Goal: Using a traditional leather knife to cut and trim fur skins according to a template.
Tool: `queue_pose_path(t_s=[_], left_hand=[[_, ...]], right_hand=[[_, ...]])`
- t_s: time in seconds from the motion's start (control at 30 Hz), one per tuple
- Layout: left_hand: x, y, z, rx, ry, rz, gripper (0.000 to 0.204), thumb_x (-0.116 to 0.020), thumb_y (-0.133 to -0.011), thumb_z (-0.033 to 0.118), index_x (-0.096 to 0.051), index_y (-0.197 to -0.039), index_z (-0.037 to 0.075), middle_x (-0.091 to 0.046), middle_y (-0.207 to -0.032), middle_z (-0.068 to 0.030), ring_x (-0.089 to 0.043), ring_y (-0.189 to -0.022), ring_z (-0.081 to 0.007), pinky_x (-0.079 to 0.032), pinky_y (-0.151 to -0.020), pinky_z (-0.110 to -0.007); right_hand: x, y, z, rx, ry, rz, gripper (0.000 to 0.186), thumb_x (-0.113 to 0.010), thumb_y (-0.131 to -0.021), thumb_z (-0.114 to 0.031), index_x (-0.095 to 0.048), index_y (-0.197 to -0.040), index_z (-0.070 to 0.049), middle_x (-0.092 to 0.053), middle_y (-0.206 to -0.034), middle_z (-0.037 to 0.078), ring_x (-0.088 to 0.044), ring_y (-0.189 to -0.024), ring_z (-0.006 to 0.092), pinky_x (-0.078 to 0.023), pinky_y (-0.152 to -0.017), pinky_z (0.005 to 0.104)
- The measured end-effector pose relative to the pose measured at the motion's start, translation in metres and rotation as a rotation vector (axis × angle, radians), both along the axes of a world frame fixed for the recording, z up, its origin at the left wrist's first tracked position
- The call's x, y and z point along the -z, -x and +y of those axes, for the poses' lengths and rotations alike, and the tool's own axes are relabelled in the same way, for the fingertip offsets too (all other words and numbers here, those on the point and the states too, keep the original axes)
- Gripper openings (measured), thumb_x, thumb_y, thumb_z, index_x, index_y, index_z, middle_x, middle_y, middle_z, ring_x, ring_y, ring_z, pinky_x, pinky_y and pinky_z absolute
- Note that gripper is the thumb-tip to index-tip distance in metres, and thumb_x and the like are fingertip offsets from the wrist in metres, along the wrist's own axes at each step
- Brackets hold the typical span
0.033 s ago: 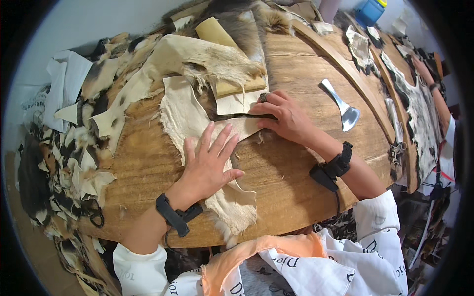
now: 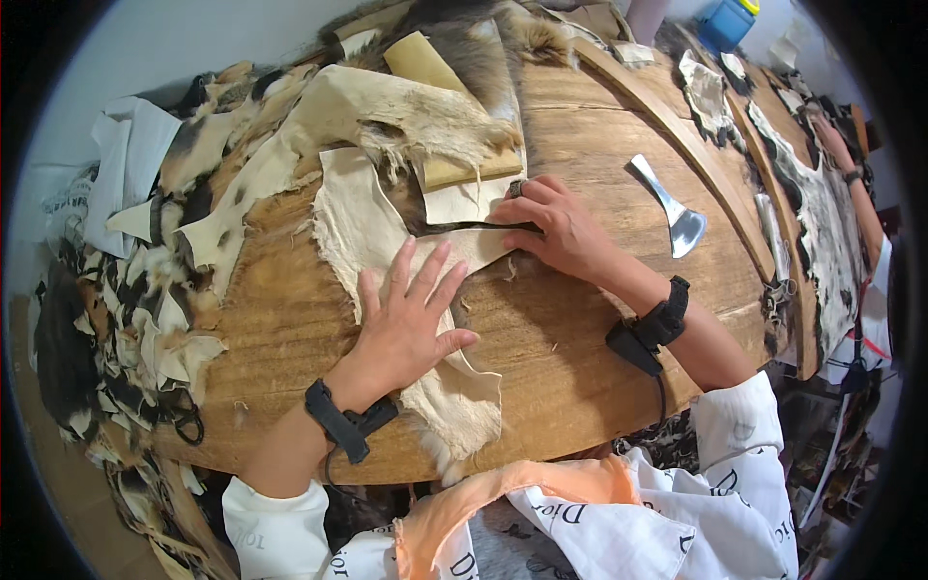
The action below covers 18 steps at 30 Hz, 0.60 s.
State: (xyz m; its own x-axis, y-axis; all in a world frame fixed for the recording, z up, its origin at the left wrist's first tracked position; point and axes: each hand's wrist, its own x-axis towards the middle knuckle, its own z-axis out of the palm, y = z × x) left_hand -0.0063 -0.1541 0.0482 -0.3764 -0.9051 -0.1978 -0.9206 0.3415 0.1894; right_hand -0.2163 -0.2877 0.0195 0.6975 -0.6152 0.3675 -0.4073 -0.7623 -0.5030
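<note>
A pale hide piece (image 2: 353, 208), skin side up with a fringe of fur at its near end, lies on the wooden table (image 2: 570, 387). My left hand (image 2: 411, 314) rests flat on it, fingers spread. On the right, my right hand (image 2: 556, 222) has its fingers closed on the edge of the hide, where a dark furry strip (image 2: 469, 227) shows. Whether it also holds a small tool is hidden. Just beyond lies a tan block (image 2: 471, 170) on a cream sheet (image 2: 464, 203). A metal blade with a flared end (image 2: 677, 213) lies right of my right hand.
Several fur and hide scraps (image 2: 169, 333) are heaped at the left, beside crumpled white paper (image 2: 135, 169). A long wooden strip (image 2: 681, 150) crosses the right side. Farther right, another person's arm (image 2: 851, 179) reaches over a black-and-white pelt (image 2: 807, 222). A blue container (image 2: 725, 27) stands at the back.
</note>
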Motion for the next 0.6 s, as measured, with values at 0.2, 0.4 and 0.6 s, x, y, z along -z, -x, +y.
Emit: queue_pose_path(t_s=[0.2,0.4,0.6], left_hand=[[0.001,-0.011,-0.008,-0.066,-0.039,0.025,0.07,-0.049,-0.082,0.052,-0.027,-0.138,0.017,-0.014,-0.148,-0.0061,-0.005,-0.135,-0.0321,-0.009,-0.097,-0.069],[0.004,-0.044,-0.003,-0.282,-0.039,-0.015,0.074,-0.051,-0.082,0.049,-0.021,-0.141,0.014,-0.012,-0.149,-0.0071,-0.005,-0.136,-0.0307,-0.004,-0.103,-0.06],[-0.009,-0.039,-0.015,-0.097,0.118,0.017,0.07,-0.048,-0.085,0.047,-0.022,-0.141,0.014,-0.016,-0.148,-0.0047,-0.008,-0.136,-0.0316,-0.006,-0.104,-0.06]], right_hand=[[0.007,-0.005,-0.009,-0.012,-0.063,-0.088,0.013,-0.067,-0.072,-0.012,-0.059,-0.08,-0.007,-0.053,-0.082,0.008,-0.048,-0.085,0.028,-0.042,-0.076,0.0368],[0.008,-0.002,-0.007,-0.007,-0.122,-0.124,0.012,-0.066,-0.071,-0.008,-0.058,-0.078,-0.006,-0.055,-0.085,0.008,-0.049,-0.088,0.0281,-0.041,-0.076,0.0364],[0.005,0.005,-0.006,0.027,-0.148,-0.106,0.011,-0.065,-0.071,-0.006,-0.056,-0.077,-0.006,-0.055,-0.087,0.007,-0.049,-0.091,0.0282,-0.041,-0.079,0.0371]])
